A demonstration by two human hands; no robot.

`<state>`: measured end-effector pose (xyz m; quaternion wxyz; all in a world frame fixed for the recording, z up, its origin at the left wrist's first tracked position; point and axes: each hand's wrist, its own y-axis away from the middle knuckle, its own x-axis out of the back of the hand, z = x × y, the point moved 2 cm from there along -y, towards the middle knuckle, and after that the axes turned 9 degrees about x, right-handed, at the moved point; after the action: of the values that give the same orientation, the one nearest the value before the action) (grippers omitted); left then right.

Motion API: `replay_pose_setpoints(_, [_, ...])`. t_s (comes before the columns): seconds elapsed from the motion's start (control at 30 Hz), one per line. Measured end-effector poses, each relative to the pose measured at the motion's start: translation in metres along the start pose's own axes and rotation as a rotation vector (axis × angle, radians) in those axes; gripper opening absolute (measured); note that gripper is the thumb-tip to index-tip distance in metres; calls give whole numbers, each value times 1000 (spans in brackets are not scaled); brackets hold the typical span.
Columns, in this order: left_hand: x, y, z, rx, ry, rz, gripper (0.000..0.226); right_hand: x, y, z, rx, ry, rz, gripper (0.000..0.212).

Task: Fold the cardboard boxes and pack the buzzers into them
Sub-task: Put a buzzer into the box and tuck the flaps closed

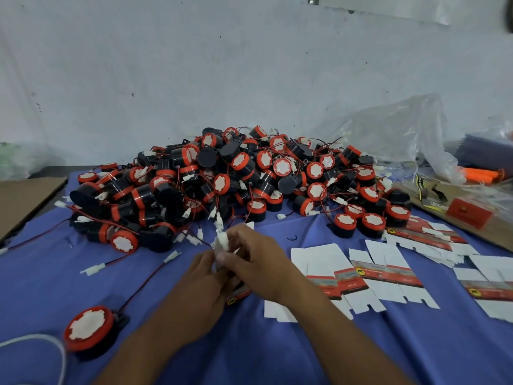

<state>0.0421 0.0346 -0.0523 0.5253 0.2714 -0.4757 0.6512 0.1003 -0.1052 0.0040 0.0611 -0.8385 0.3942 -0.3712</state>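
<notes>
Print on the flat box blanks (pixel 358 276) — red bands, yellow badge — too blurred to read.

A scuffed, pale wall (pixel 166 79) is rising beyond the hands; a blue cloth (pixel 388 357) is spreading beneath them.

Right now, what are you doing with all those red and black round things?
A person's two hands, left hand and right hand, are together folding one small cardboard box above the blue cloth. A big pile of buzzers waits behind, and one single buzzer lies near the left. More flat boxes lie unfolded on the right. No buzzer looks packed yet.
</notes>
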Motion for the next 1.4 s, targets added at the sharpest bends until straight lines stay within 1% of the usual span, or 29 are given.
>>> replay_pose_setpoints(0.07, [1,-1,-2,25,20,-42,34,-1,1,3,11,-61,64,15])
replay_pose_setpoints(0.1, [1,-1,-4,41,52,-54,29,0,1,7,18,-60,94,12])
replay_pose_setpoints(0.13, [1,0,-5,81,106,-41,24,1,2,11,18,-46,112,14])
replay_pose_setpoints(0.2, [5,2,-7,271,261,71,8,3,3,18,12,-4,118,22])
replay_pose_setpoints(0.27, [6,3,-11,463,447,198,17,1,5,22,26,36,111,22])
replay_pose_setpoints(0.3, [4,3,-12,511,522,233,21,0,6,23,47,52,110,19])
replay_pose_setpoints(0.37, [0,1,-11,592,658,271,29,-2,6,23,124,105,99,7])
replay_pose_setpoints(0.47, [-9,-2,-10,722,896,281,38,-5,6,21,233,147,79,17])
replay_pose_setpoints(0.53, [-12,-4,-9,763,956,306,40,-10,5,23,235,214,45,19])
replay_pose_setpoints(0.63, [-14,-5,-7,775,988,362,43,-22,5,25,195,296,-5,20])
replay_pose_setpoints(0.73, [-15,-1,-10,799,1075,412,41,-20,3,26,122,243,77,19])
replay_pose_setpoints(0.8, [-14,1,-16,815,1124,415,39,-18,3,26,79,198,88,20])
replay_pose_setpoints(0.87, [-13,3,-20,794,1130,391,37,-18,3,24,84,196,0,28])
replay_pose_setpoints(0.93, [-12,6,-16,748,1104,390,33,-21,3,20,163,254,-130,34])
replay_pose_setpoints(0.97, [-10,7,-13,720,1070,398,29,-21,3,18,209,278,-178,30])
replay_pose_setpoints(1.03, [-6,10,-5,612,989,392,22,-22,5,19,277,312,-211,23])
replay_pose_setpoints(1.1, [-2,12,4,464,870,354,21,-23,10,25,278,386,-202,20])
replay_pose_setpoints(1.17, [0,13,11,322,666,347,20,-22,15,31,214,431,-202,22])
replay_pose_setpoints(1.2, [-1,13,14,273,543,364,23,-20,16,33,176,418,-210,24])
replay_pose_setpoints(1.23, [-2,13,16,242,442,381,25,-16,18,33,146,374,-223,24])
replay_pose_setpoints(1.3, [-6,11,13,249,347,396,23,-8,21,32,120,184,-242,23])
replay_pose_setpoints(1.33, [-8,11,10,291,335,391,18,-1,22,31,94,61,-197,21])
replay_pose_setpoints(1.37, [-10,10,7,342,357,359,11,8,22,31,48,-40,-106,19])
replay_pose_setpoints(1.4, [-11,8,4,392,407,306,17,17,21,33,0,-96,13,18])
